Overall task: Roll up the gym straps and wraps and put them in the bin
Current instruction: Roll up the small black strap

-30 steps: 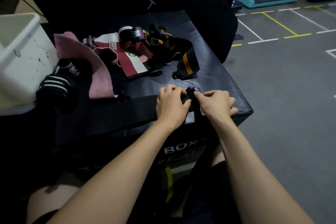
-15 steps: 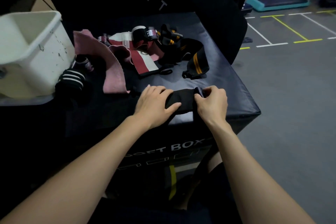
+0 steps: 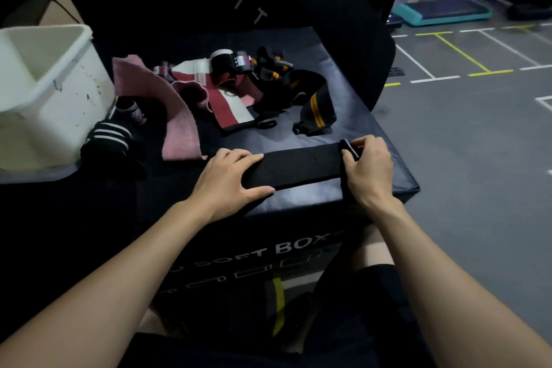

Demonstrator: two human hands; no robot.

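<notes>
Left hand point(image 3: 230, 176) presses flat on the black wrap point(image 3: 301, 166), anchoring it while right hand point(image 3: 369, 167), at 3 o'clock, pinches its end to roll.

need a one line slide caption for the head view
Left hand flattens a black strap on the soft box while the right hand pinches its end; white bin at left.

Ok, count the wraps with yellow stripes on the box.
1 for sure: the black wrap with two yellow stripes, behind the right hand. A second striped bundle lies further back; it may be the same wrap or another.
</notes>
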